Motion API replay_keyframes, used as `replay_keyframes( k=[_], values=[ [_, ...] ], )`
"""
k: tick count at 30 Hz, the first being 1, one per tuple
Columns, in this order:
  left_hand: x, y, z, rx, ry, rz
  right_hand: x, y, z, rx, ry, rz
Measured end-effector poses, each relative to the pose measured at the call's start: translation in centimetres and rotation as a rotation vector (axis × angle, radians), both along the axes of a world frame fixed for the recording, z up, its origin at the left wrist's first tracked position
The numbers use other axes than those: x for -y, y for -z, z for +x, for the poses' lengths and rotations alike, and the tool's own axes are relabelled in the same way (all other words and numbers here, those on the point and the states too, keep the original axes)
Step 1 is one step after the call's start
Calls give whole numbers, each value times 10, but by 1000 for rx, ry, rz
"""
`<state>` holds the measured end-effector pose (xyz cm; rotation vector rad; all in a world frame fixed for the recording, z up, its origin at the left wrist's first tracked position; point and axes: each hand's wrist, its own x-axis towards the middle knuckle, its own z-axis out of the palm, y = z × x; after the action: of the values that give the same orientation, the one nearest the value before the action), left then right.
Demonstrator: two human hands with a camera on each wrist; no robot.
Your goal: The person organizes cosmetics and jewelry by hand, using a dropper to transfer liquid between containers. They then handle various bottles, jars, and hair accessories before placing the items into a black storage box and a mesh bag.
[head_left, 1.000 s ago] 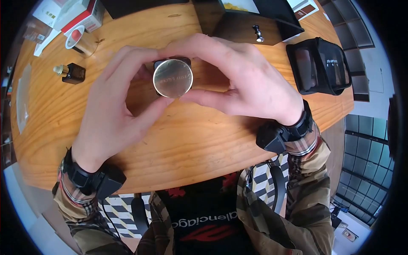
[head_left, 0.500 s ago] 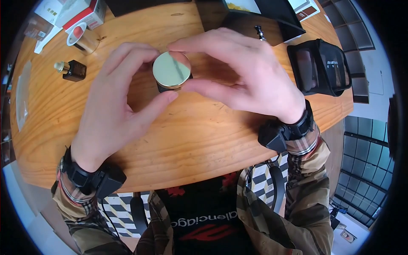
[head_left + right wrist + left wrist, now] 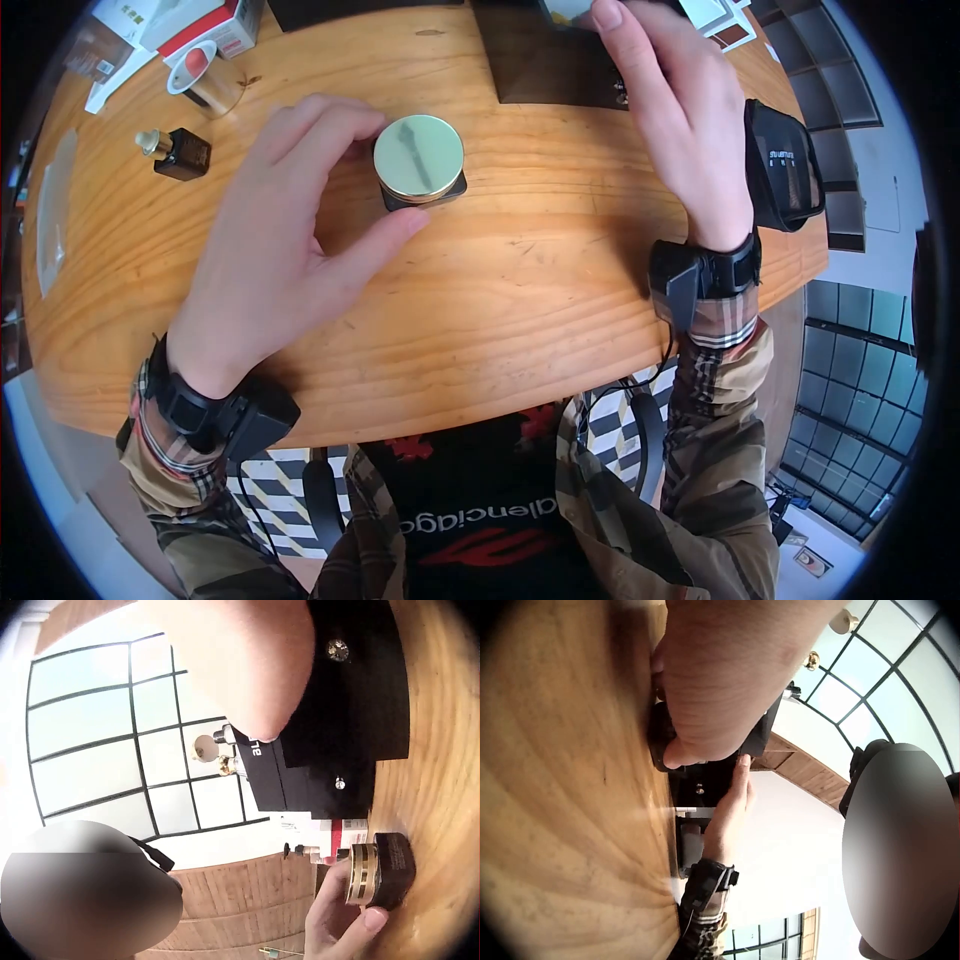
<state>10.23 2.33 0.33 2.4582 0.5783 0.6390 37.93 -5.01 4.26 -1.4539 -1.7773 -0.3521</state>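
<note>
1. The jar (image 3: 418, 158) stands on the table (image 3: 450, 330), within the curve of your left hand (image 3: 265, 215); can't tell if it grips.
2. Your right hand (image 3: 692, 115) is well apart, fingers straight, at the box (image 3: 550, 70), beyond-right of jar.
3. Yanking the left away could tip jar: thumb's near its base.
4. Careless right-arm swing could knock the pouch (image 3: 790, 168), right of jar.

Two hands (image 3: 265, 240) (image 3: 695, 125) are seen | one gold-lidded jar (image 3: 419, 155) is counted | one small dark bottle (image 3: 184, 157) is logged | one metallic cup (image 3: 215, 90) is noted | one black pouch (image 3: 785, 165) is recorded | two round knobs (image 3: 338, 650) (image 3: 340, 783) are shown | two wrist straps (image 3: 193, 410) (image 3: 730, 270) are tallied | one wooden table (image 3: 450, 320) is listed
</note>
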Motion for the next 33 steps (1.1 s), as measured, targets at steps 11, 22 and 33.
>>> replay_keyframes(
  k=[11, 22, 33],
  values=[
    [1, 0, -5, -39, 11, 57, 1, 4, 3, -92, 220, -132],
    [1, -1, -5, -45, 22, 72, 12, -14, -22, -112, 399, -352],
    [0, 0, -5, -55, 16, 65, -1, 5, 6, -9, 389, -202]
  ],
)
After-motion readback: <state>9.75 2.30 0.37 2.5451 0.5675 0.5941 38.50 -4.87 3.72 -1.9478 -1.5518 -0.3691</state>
